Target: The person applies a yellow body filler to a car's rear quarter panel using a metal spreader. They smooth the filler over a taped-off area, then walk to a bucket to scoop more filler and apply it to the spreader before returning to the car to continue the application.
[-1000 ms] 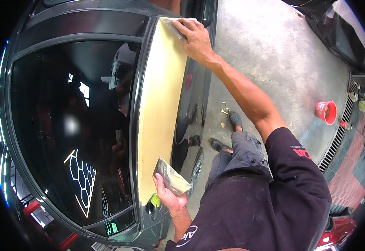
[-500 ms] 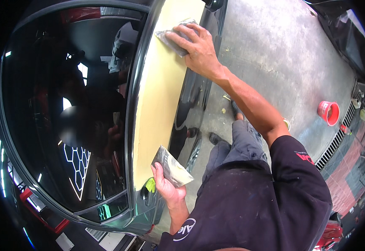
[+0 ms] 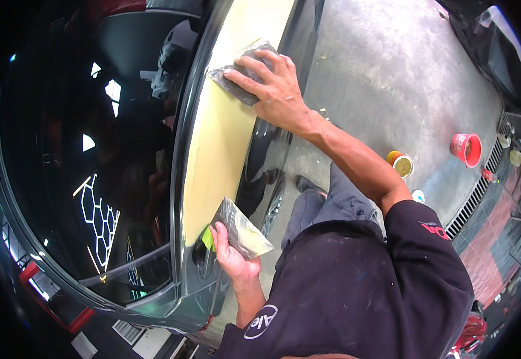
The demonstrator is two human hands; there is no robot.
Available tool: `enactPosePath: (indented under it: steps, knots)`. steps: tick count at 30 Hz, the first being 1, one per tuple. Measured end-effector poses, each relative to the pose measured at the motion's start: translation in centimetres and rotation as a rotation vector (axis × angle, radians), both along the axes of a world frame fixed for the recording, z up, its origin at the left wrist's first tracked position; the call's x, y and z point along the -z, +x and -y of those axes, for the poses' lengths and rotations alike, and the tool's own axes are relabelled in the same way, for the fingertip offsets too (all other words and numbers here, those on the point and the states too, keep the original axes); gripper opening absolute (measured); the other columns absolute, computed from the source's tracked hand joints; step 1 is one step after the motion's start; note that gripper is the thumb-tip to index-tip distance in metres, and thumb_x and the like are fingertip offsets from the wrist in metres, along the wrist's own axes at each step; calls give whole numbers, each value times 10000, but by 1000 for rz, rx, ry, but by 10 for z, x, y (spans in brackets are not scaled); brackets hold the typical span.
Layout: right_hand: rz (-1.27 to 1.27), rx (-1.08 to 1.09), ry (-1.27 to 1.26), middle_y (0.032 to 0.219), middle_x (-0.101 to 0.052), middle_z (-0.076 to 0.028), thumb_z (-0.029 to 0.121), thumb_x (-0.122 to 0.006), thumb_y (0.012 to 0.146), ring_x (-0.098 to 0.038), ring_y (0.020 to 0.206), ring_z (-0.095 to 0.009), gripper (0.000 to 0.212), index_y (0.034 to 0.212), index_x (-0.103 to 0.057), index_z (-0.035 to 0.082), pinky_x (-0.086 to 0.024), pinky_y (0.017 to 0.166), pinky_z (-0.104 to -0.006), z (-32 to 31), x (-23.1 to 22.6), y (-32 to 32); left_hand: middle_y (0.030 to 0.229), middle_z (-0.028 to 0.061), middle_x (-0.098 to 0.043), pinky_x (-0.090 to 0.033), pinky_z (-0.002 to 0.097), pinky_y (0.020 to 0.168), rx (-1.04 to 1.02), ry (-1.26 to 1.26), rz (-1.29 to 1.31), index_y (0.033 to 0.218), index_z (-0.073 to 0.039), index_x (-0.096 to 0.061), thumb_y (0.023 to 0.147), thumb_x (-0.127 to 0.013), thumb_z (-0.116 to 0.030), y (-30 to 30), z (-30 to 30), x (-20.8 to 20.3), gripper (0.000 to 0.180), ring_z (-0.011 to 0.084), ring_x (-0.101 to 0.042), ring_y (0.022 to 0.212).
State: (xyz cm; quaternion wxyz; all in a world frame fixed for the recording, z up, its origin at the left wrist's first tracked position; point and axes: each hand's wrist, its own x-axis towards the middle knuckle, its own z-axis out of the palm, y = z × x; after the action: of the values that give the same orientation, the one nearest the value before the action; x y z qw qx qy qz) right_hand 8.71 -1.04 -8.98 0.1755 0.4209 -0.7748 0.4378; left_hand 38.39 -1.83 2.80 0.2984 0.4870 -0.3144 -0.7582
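Right hand (image 3: pixel 278 90) is up on the pale yellow band (image 3: pixel 215 140) along the side of a dark car, holding a dark gray sheet (image 3: pixel 236 84) flat against it. Fingers are spread apart across the back of the sheet, slightly bent; the thumb is out of sight, so can't tell what it's doing. The sheet's left corner comes right up near the dark trim along the window (image 3: pixel 93 149), and there's some pale stuff on its top edge.

Left hand (image 3: pixel 236 257) is lower down, near the bottom end of the yellow band, gripping a second sheet (image 3: pixel 239 230), gray with a creamy yellow smear across its face. It's tilted, one corner pointing up. What looks like the thumb lies along the left edge; the other fingers are behind the sheet, so no idea if they're together or apart. Can't really tell if that sheet touches the car either. Just left of that hand is a dark door handle (image 3: pixel 200 256) with a bit of bright yellow-green material (image 3: pixel 207 237) by it.

Down on the concrete floor (image 3: pixel 368 90), off to the right, there's an orange-yellow can (image 3: pixel 393 157) with yellowish-brown stuff inside, just past the right forearm. Further right sits a red bucket (image 3: pixel 458 144), near a slotted drain grate (image 3: pixel 468 212), with a small red bottle (image 3: pixel 489 176) beside the grate.
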Motion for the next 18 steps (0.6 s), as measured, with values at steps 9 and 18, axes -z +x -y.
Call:
enactPosePath:
  steps: [9,18]
  knots:
    - [0,-18,39,1416,-533,-30,29,-794,668,-433,1331,-344,771,1367,-629,311,-373,1038,-572,0,-11,89,1135,23,-708,-566,337,876,-36,-2,-10,1223,-137,-631,1054,-592,-255,61,7,-1,210,167,-696,1004]
    - [-29,-19,74,1384,-541,-34,172,-847,695,-432,1323,-323,664,1312,-659,328,-347,995,-621,8,-22,158,1162,38,-681,-537,344,915,-98,-1,-1,1284,-107,-580,1036,-624,-255,123,16,1,292,177,-671,1037]
